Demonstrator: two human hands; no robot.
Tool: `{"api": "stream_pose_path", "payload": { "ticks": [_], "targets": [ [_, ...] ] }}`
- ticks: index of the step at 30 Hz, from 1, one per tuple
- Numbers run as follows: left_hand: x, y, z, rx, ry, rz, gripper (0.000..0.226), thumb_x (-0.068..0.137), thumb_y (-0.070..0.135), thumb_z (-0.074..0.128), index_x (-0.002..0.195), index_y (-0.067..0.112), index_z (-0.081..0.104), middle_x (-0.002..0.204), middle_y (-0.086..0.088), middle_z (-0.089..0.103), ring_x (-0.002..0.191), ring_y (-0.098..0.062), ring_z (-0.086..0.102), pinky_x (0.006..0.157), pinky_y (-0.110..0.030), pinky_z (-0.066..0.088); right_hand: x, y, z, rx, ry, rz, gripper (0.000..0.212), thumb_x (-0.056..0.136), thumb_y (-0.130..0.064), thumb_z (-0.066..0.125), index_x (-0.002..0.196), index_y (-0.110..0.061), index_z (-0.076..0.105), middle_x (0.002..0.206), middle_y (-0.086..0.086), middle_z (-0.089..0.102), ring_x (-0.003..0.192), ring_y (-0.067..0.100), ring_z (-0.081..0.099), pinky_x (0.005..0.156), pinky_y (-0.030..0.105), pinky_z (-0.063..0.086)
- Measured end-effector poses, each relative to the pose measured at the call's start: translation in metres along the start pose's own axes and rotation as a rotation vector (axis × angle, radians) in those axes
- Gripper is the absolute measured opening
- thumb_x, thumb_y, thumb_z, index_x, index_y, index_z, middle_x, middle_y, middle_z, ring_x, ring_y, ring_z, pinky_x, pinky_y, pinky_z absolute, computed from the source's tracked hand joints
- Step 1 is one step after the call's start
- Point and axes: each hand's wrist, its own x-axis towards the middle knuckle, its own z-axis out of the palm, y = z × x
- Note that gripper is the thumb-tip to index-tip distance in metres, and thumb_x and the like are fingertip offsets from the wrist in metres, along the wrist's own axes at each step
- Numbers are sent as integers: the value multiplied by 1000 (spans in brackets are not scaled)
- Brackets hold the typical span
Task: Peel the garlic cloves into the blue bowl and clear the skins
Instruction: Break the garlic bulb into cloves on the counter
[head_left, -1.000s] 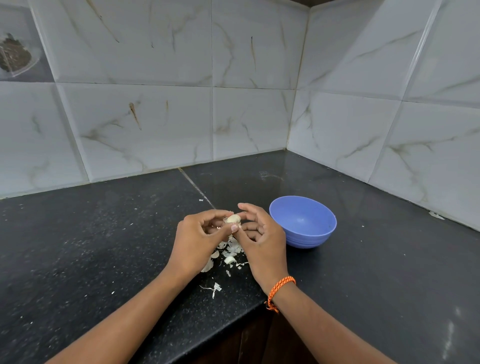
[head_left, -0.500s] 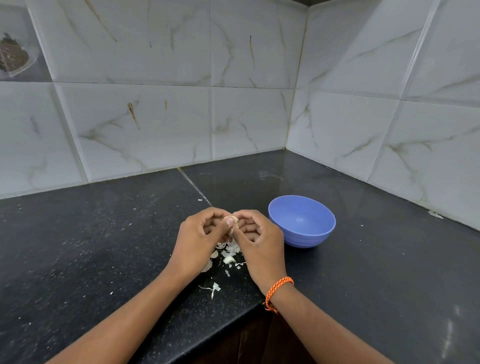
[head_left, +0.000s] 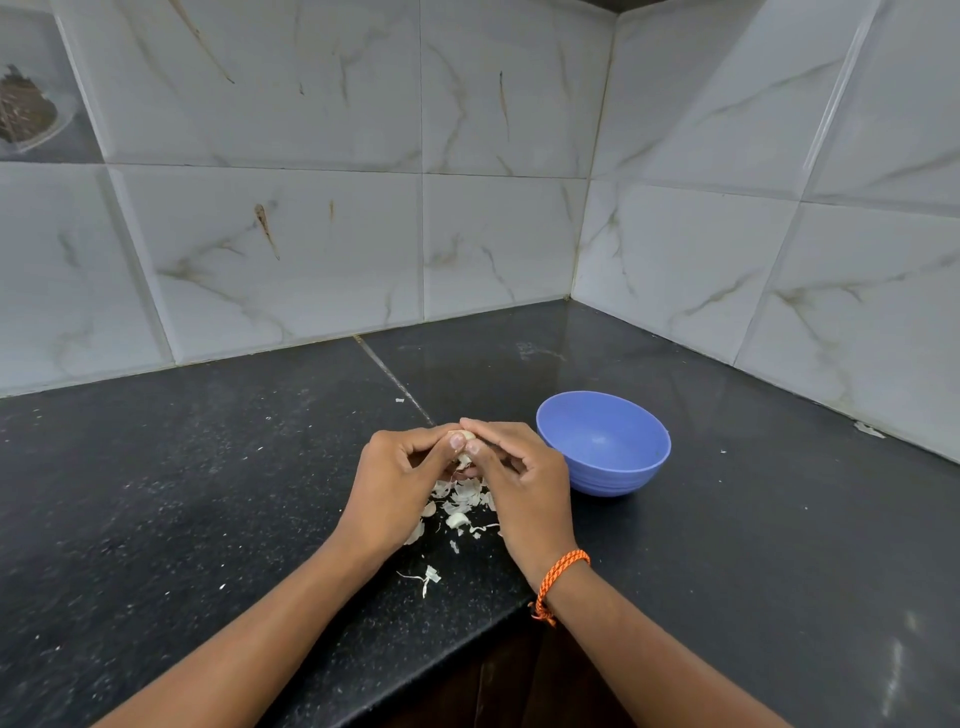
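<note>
Left hand (head_left: 400, 480): fingers curled, pinching small pale garlic clove (head_left: 467, 436).
Right hand (head_left: 522, 480): pinching same clove.
Papery white skins (head_left: 462, 499): scattered on black speckled stone counter (head_left: 182, 493) beneath hands.
Round blue plastic bowl (head_left: 605, 444): just right of hands.

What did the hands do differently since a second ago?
The left hand and right hand closed in tighter round the garlic clove, which now shows less between the fingertips. Both keep their grip. The bowl and skins stayed put.
</note>
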Motion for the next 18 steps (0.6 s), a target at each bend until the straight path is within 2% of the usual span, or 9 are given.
{"api": "stream_pose_path", "payload": {
  "ticks": [4, 10, 13, 15, 18],
  "targets": [
    [0, -2, 4, 84, 11, 18, 23, 110, 23, 64, 112, 27, 86, 95, 6, 83, 92, -16, 79, 89, -43, 63, 0, 3, 0, -70, 43, -40, 19, 101, -13, 73, 114, -21, 84, 105, -3, 74, 98, 19, 75, 78, 36, 66],
    [-2, -5, 8, 54, -6, -2, 25, 110, 23, 63, 106, 25, 87, 95, 2, 84, 92, -21, 79, 90, -49, 62, 0, 5, 1, -96, 70, -43, 20, 100, -6, 72, 106, -19, 86, 99, -7, 73, 95, 19, 74, 77, 38, 65],
    [-2, -6, 9, 50, -1, -2, 25, 110, 22, 63, 105, 24, 87, 94, 3, 84, 91, -20, 79, 88, -43, 63, 1, 6, 2, -77, 59, -21, 21, 99, -5, 72, 105, -19, 86, 98, -7, 74, 95, 18, 75, 75, 34, 65],
    [-3, -6, 9, 48, 12, -1, 25, 110, 20, 63, 104, 23, 87, 92, 4, 83, 89, -18, 79, 83, -35, 61, 2, 6, 1, -60, 56, -1, 20, 99, -5, 72, 104, -19, 86, 99, -6, 75, 95, 17, 75, 75, 31, 64],
    [-3, -7, 10, 50, 22, 0, 25, 110, 20, 64, 104, 22, 87, 91, 5, 83, 87, -16, 78, 81, -28, 59, 3, 7, 2, -40, 61, 14, 20, 99, -3, 73, 103, -18, 86, 100, -4, 76, 96, 18, 76, 77, 35, 66]
  ]
}}
